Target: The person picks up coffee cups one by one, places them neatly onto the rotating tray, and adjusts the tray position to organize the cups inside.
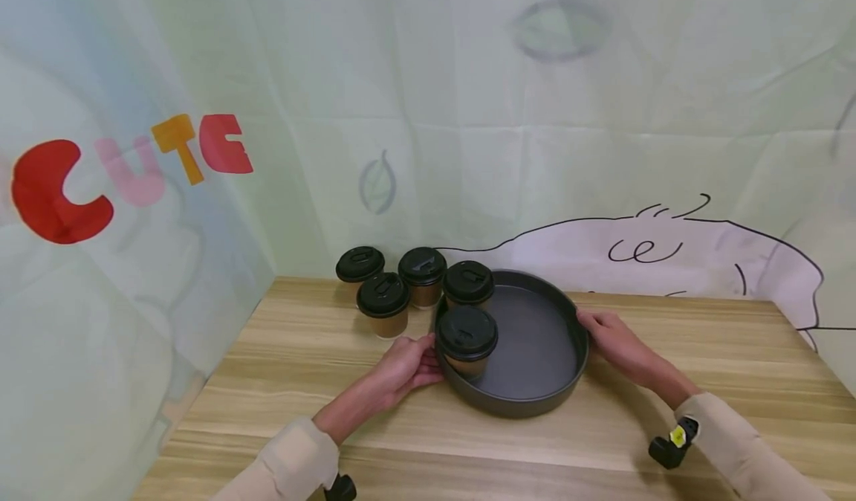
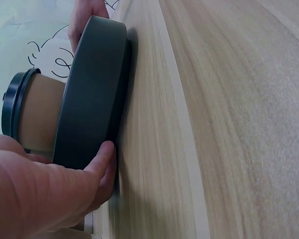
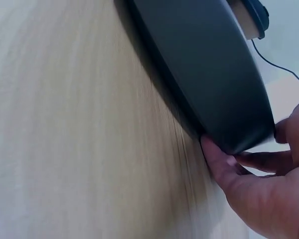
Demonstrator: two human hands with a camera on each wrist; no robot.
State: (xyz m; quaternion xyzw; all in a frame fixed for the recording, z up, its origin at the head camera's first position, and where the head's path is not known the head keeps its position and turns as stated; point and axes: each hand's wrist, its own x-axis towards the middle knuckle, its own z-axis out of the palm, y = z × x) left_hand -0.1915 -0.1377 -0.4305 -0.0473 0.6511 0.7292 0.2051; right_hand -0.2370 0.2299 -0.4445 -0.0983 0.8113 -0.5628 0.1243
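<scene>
A round dark grey baking pan (image 1: 535, 337) sits low at the wood-look table, between both hands. My left hand (image 1: 408, 367) grips its left side, fingers (image 2: 103, 158) along the lower edge of the wall. On the far right side my right hand (image 1: 618, 345) holds the pan, with a finger at its bottom edge in the right wrist view. A brown paper cup with a black lid (image 1: 468, 341) stands upright inside the pan at the left. Behind it another lidded cup (image 1: 469, 284) appears to be inside too; its base is hidden.
Left of the pan stand three more lidded cups: a front one (image 1: 384, 304), a back left one (image 1: 360, 264) and one close to the pan (image 1: 423, 274). A printed cloth (image 1: 455, 114) hangs behind the table (image 1: 281, 382) and along its left side.
</scene>
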